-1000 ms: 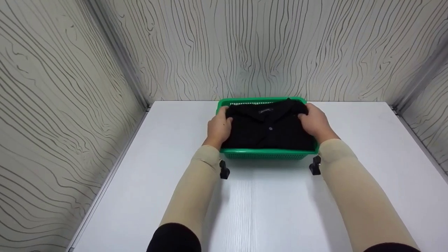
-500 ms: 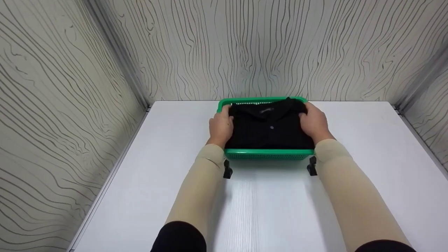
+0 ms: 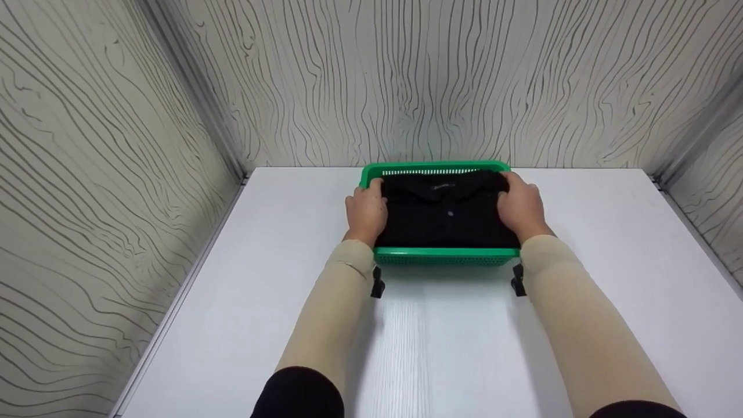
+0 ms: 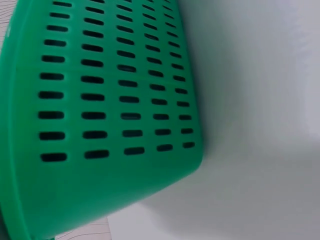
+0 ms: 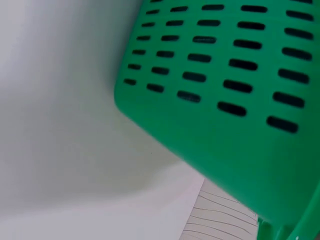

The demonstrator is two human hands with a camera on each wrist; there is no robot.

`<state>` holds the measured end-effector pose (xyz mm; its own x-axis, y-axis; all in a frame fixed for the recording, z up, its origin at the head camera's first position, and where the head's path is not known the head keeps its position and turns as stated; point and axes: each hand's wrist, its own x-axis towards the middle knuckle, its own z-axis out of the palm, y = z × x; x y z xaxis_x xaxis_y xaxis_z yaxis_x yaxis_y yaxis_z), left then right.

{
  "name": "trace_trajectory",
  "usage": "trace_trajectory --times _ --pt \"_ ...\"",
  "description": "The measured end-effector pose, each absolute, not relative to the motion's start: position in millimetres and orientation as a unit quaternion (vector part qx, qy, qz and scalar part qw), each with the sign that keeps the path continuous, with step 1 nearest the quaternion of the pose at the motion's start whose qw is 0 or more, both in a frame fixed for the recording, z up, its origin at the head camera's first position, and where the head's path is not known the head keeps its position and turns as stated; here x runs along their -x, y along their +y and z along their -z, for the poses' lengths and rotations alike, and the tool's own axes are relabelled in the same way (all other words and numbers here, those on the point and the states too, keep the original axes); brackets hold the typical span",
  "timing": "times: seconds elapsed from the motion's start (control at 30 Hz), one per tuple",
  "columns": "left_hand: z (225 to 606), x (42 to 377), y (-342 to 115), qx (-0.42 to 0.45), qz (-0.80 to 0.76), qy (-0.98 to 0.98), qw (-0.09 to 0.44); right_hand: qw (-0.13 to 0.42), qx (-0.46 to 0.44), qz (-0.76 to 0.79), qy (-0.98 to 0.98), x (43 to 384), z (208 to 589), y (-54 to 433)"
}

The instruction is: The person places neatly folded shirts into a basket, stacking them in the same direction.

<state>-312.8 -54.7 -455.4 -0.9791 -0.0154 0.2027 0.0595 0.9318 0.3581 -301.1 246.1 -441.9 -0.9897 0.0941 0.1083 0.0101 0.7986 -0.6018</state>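
Note:
A folded black collared shirt (image 3: 450, 223) lies in a green plastic basket (image 3: 447, 252) at the far side of the white table, collar toward the back wall. My left hand (image 3: 366, 213) grips the shirt's left edge over the basket's left rim. On the opposite edge, my right hand (image 3: 520, 206) holds the shirt, its fingertips partly hidden. Both wrist views show the slotted outside wall of the basket, (image 4: 115, 100) in the left and the same basket (image 5: 215, 90) in the right; no hand shows there.
The white table (image 3: 278, 255) stretches around the basket. Behind it rises a wood-grain patterned wall (image 3: 429, 81), close to the basket's back rim. Another patterned wall (image 3: 87, 203) borders the left. Small black mounts (image 3: 378, 283) hang under both wrists.
The collar's raised right corner has sunk and lies flatter, baring more of the basket's back rim. Both hands drew slightly inward early on, then stayed nearly still.

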Motion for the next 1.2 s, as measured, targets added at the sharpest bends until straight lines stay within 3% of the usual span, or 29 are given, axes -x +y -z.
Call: trace_trajectory --times 0.53,0.83,1.2 --pt "458 291 -62 0.061 0.14 -0.982 0.109 0.128 -0.027 -0.21 -0.969 287 444 260" --pt "461 275 -71 0.076 0.162 -0.979 0.095 0.104 -0.011 -0.226 -0.968 275 443 263" --pt "476 271 -80 0.071 0.241 -0.958 0.136 0.074 -0.013 -0.227 -0.971 269 456 263"
